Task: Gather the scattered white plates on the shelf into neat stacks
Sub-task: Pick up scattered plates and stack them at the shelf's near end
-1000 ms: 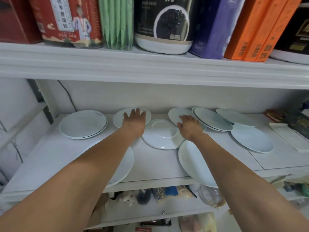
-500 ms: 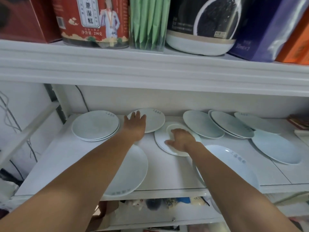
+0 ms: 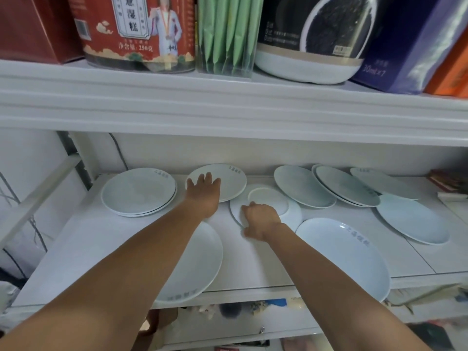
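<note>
Several white plates lie on the white shelf [image 3: 253,259]. A stack of plates [image 3: 138,190] sits at the back left. My left hand [image 3: 203,192] rests flat, fingers spread, on a back plate [image 3: 231,179]. My right hand [image 3: 259,219] curls over the near left rim of an upside-down plate [image 3: 281,206] in the middle. A plate [image 3: 202,264] lies under my left forearm at the front edge. Another front plate [image 3: 347,254] overhangs the edge beside my right arm. More plates overlap at the back right [image 3: 304,186], [image 3: 347,184], [image 3: 385,183], and one [image 3: 412,221] lies nearer.
The upper shelf board [image 3: 228,107] hangs low above the plates and carries a red tin [image 3: 136,31], green packets [image 3: 228,34], a dark tub [image 3: 311,39] and boxes. A cable [image 3: 119,153] runs down the back left corner. Clutter fills the lower shelf [image 3: 228,315].
My right hand has slid from the middle plate's centre back to its near left rim and closed on it. My left hand stays on the back plate. The camera moved closer.
</note>
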